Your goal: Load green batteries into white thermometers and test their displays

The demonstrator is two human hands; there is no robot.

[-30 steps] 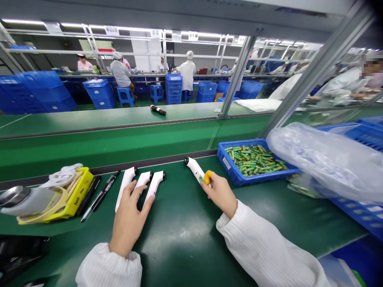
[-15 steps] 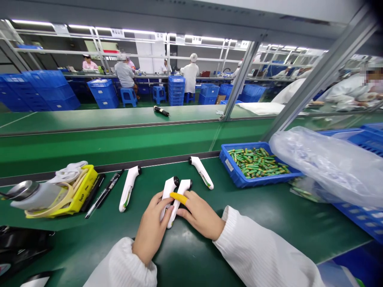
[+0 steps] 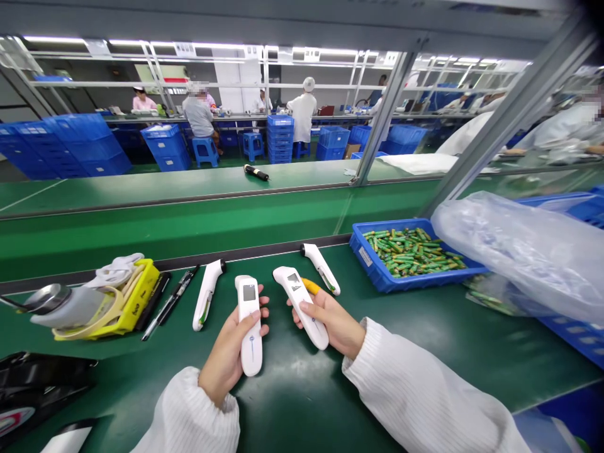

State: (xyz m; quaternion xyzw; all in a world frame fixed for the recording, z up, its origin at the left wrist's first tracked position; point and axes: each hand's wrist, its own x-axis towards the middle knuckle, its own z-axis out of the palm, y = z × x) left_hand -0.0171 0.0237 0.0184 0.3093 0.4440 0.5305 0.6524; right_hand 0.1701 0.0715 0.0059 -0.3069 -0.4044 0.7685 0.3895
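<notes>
My left hand (image 3: 225, 352) is closed around a white infrared thermometer (image 3: 250, 352), thumb on its face and screen upward. In my right hand (image 3: 340, 324) is a second white infrared thermometer (image 3: 309, 321), tilted to the left, its screen showing dark marks. A yellow cover (image 3: 310, 287) wraps one right finger. Beyond my left hand lies another thermometer (image 3: 207, 292) on its side, with green showing in its handle. A similar thermometer (image 3: 321, 270) lies past my right hand, its handle also showing green.
At right, a blue bin (image 3: 377, 277) holds many green batteries (image 3: 410, 251), beside a clear plastic bag (image 3: 514, 251). Pens (image 3: 170, 302), a yellow tray (image 3: 141, 296) and a metal-topped bottle (image 3: 70, 305) lie left. A black electric screwdriver (image 3: 256, 172) rests on the far ledge.
Both thermometers have been lifted off the table and turned so their screens face up. My hands have moved apart, each now gripping one.
</notes>
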